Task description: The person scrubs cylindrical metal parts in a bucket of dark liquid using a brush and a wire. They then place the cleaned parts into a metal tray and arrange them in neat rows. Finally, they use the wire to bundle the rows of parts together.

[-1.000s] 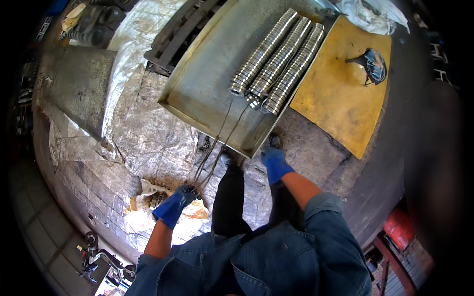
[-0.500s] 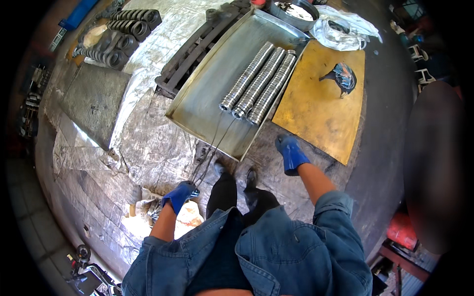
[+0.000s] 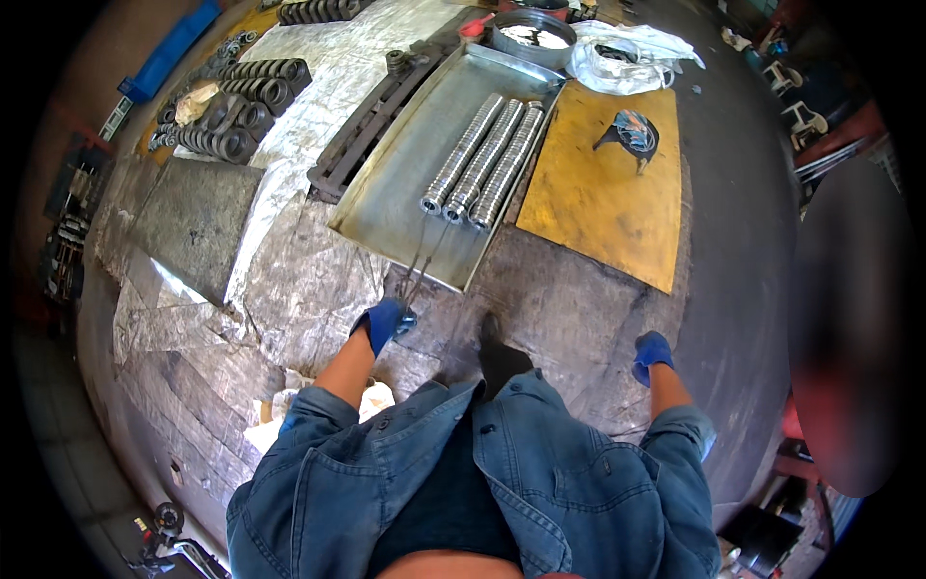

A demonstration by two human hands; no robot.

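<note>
My left hand, in a blue glove, is closed around thin metal rods. The rods reach over the near rim of a shallow metal tray toward the ring rows. In the tray's right half lie three long rows of shiny metal rings, side by side. At least two rods run up to the near ends of the rows; whether they pass inside the rings is too small to tell. My right hand, also blue-gloved, hangs low on the right, apart from the tray. Its fingers are not clearly seen.
Right of the tray lies a yellow board with a dark cloth bundle. A round pan and a white plastic bag stand beyond. Dark rings sit in rows at far left. A dark slatted rack flanks the tray.
My left hand has moved forward and right, nearer the tray, still gripping the rods. My right hand has drawn back and right, away from the yellow board. The whole view has shifted.
</note>
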